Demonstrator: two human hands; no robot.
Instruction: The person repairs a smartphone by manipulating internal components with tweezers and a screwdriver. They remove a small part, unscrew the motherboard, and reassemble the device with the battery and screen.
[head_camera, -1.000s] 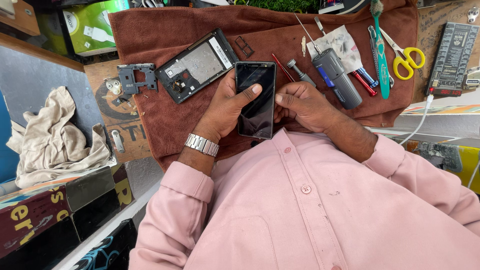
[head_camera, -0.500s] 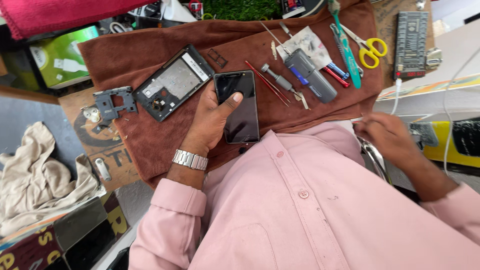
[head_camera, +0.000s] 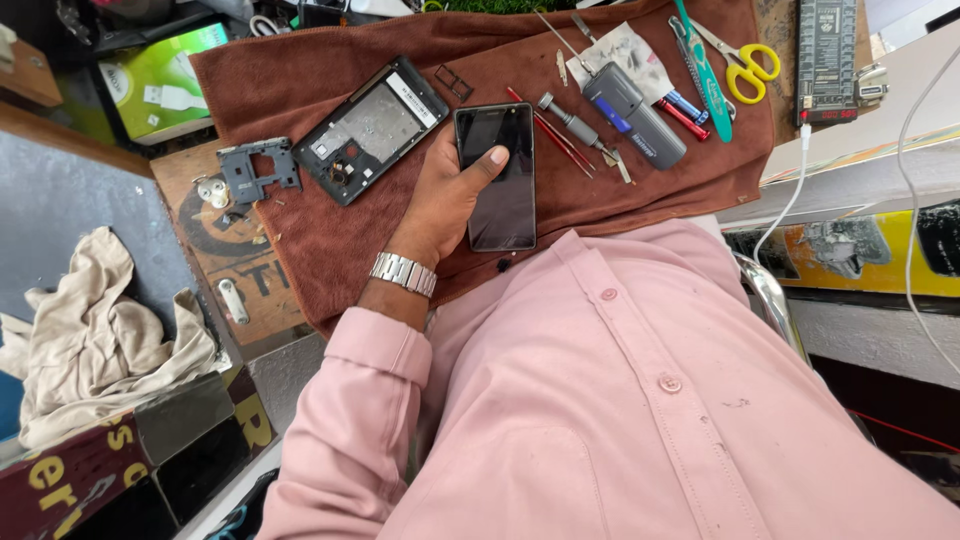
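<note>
1. Left hand (head_camera: 445, 195) grips a dark phone (head_camera: 497, 177), thumb laid across the screen, fingers wrapped behind; silver wristwatch (head_camera: 404, 272) on that wrist.
2. Phone is held screen-up, just over the brown towel (head_camera: 300, 90) that covers the tabletop, near the person's chest.
3. Right hand not in view; cannot tell its state.
4. Opened phone back frame (head_camera: 372, 128) lies on the towel just left of the held phone, tilted diagonally.
5. Small grey bracket part (head_camera: 258, 168) sits at the towel's left edge, partly on a wooden board.
6. Right of the phone: red-handled tools (head_camera: 548, 130), a metal screwdriver (head_camera: 578, 127), and a grey-blue box-shaped device (head_camera: 634, 115), all on the towel.
7. Further right: teal-handled tool (head_camera: 706, 72) and yellow-handled scissors (head_camera: 740, 62).
8. Dark tester board (head_camera: 826, 58) lies off the towel at top right, white cable (head_camera: 790, 200) hanging from it.
9. Crumpled beige cloth (head_camera: 95, 340) lies lower left, well apart from the towel.
10. Pink shirt fills the lower frame.
</note>
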